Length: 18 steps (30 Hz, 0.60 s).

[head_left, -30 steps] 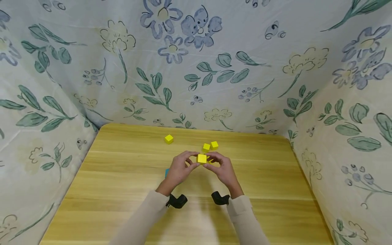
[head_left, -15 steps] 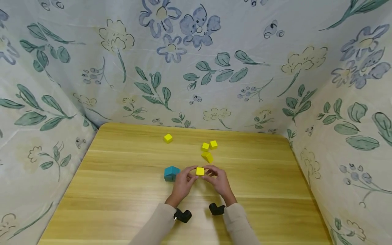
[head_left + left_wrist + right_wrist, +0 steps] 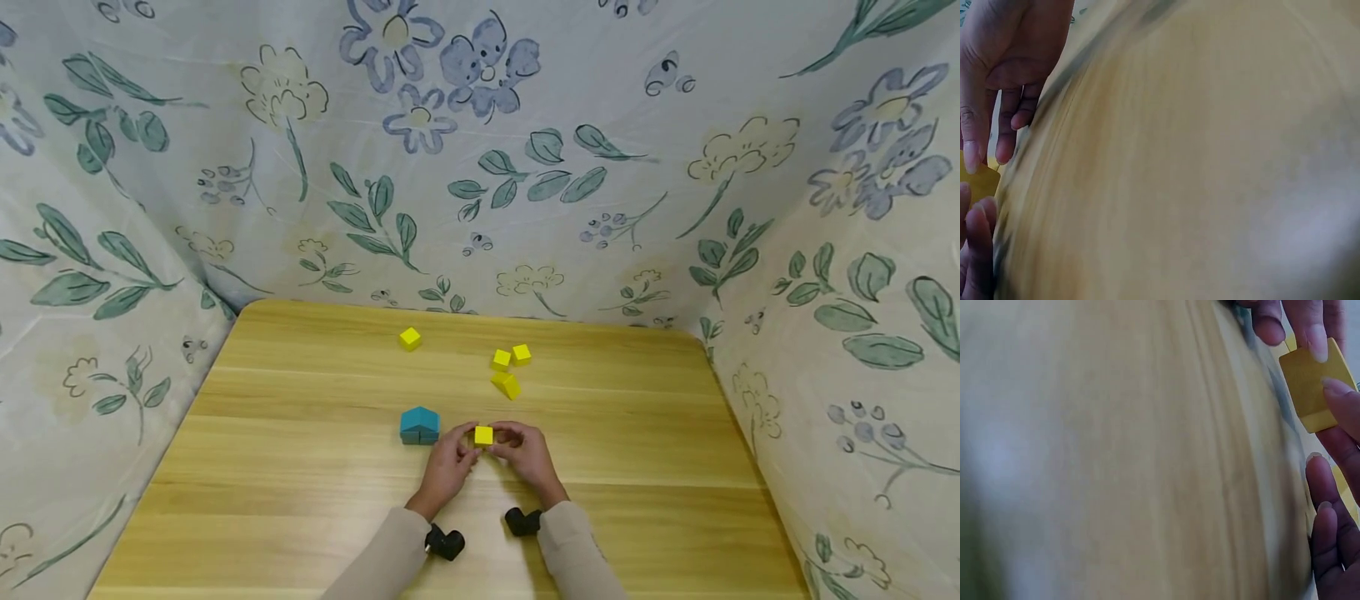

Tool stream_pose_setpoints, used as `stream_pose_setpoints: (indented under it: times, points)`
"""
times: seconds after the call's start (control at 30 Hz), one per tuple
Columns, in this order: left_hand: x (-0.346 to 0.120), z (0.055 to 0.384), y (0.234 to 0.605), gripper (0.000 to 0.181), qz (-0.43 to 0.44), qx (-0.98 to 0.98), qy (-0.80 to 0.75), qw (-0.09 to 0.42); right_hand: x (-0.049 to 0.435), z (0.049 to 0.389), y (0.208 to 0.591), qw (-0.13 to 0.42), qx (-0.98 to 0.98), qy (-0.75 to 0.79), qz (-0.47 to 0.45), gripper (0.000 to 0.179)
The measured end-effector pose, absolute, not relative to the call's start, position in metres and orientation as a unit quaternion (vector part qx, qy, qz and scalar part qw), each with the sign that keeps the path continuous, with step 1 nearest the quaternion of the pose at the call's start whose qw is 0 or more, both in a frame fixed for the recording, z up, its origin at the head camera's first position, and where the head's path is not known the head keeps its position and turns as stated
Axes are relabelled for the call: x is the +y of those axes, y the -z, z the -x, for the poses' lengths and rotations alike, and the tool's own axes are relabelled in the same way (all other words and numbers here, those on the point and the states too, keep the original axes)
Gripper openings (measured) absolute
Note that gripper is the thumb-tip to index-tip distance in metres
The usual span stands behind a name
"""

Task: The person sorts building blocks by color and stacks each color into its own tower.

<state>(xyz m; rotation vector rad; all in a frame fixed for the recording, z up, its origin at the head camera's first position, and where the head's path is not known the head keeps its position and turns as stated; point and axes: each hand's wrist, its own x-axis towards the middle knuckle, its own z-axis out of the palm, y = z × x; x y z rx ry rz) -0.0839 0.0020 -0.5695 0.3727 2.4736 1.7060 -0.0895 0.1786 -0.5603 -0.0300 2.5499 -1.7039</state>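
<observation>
Between both hands a yellow block (image 3: 483, 436) is held near the middle of the wooden table. The fingertips of my left hand (image 3: 447, 465) pinch it from the left, and my right hand (image 3: 527, 454) pinches it from the right. In the right wrist view the block's flat face (image 3: 1307, 381) shows between thumb and fingers; the left wrist view catches only part of the block (image 3: 982, 182). Just left of the left hand stands a blue block build (image 3: 420, 426), a pointed piece on top of smaller pieces. Whether the held block touches the table is unclear.
Beyond the hands lie a yellow wedge block (image 3: 506, 384) and two yellow cubes, one left (image 3: 501, 360) and one right (image 3: 521, 355). Another yellow cube (image 3: 409, 339) sits farther left near the back edge. Floral cloth (image 3: 480, 167) encloses the table (image 3: 300, 467) behind and at both sides.
Both hands have drawn the yellow block toward the person and slightly left, lowering in the view. The blue build and yellow wedge, partly hidden earlier, now show fully.
</observation>
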Motion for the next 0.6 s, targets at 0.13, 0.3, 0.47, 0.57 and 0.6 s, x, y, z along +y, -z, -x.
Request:
stream_pose_setpoints:
  times: [0.13,0.3,0.47,0.57,0.6]
  points:
    - [0.002,0.086,0.574,0.041,-0.119,0.815,-0.566,0.044,0.175,0.088,0.557,0.034,0.834,0.551,0.005,0.027]
    - [0.001,0.089,0.575,0.041,-0.121,0.823,-0.553,0.041,0.172,0.088,0.56,0.033,0.841,0.54,-0.006,0.027]
    - [0.001,0.089,0.574,0.041,-0.116,0.827,-0.548,0.05,0.173,0.089,0.568,0.033,0.838,0.545,-0.014,0.029]
    - [0.002,0.089,0.575,0.041,-0.116,0.825,-0.551,0.052,0.172,0.089,0.568,0.033,0.837,0.546,-0.023,0.03]
    - [0.003,0.09,0.576,0.041,-0.115,0.824,-0.552,0.054,0.172,0.089,0.569,0.033,0.837,0.546,-0.025,0.03]
